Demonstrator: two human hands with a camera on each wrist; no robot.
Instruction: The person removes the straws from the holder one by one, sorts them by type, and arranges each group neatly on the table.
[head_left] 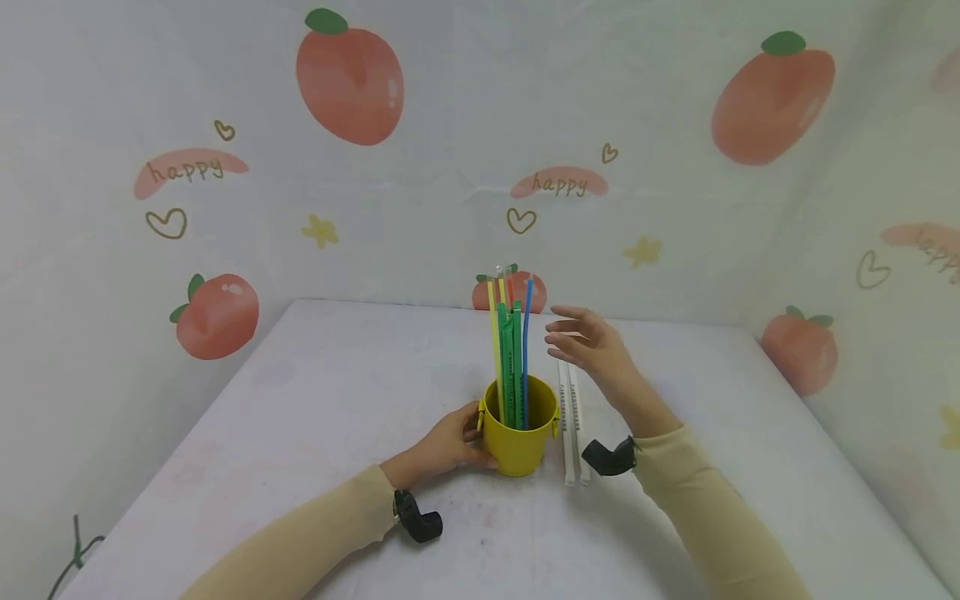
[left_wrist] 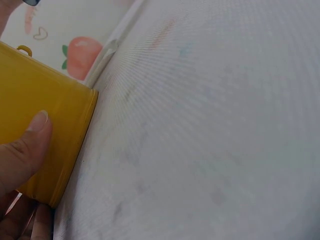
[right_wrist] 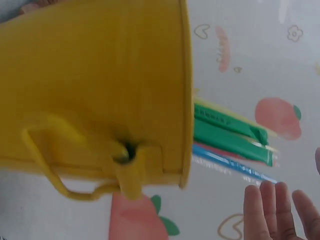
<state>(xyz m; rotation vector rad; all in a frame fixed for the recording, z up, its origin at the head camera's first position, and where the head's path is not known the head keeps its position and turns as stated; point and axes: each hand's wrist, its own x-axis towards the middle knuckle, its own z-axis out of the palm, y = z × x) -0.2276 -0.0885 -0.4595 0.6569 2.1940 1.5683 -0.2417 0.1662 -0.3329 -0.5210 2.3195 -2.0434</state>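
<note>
The word "happy" is printed in brown on pink patches of the backdrop (head_left: 480, 150), among peaches, hearts and small yellow flowers. Two white strips (head_left: 573, 421) lying on the bench (head_left: 300, 400) carry a row of small print, too fine to read.

A yellow bucket (head_left: 517, 437) stands upright near the middle of the bench, mouth up. The sticks (head_left: 512, 350) in it stand nearly vertical, long axes pointing up: yellow, green, red and blue ones. The white strips lie just right of the bucket, running away from the person.

The left hand (head_left: 450, 442) grips the bucket's side, thumb pressed on its wall. The right hand (head_left: 592, 346) hovers beside the stick tops, fingers loosely spread, holding nothing.

The bench has a pale, faintly stained cover; the backdrop encloses it on three sides.
</note>
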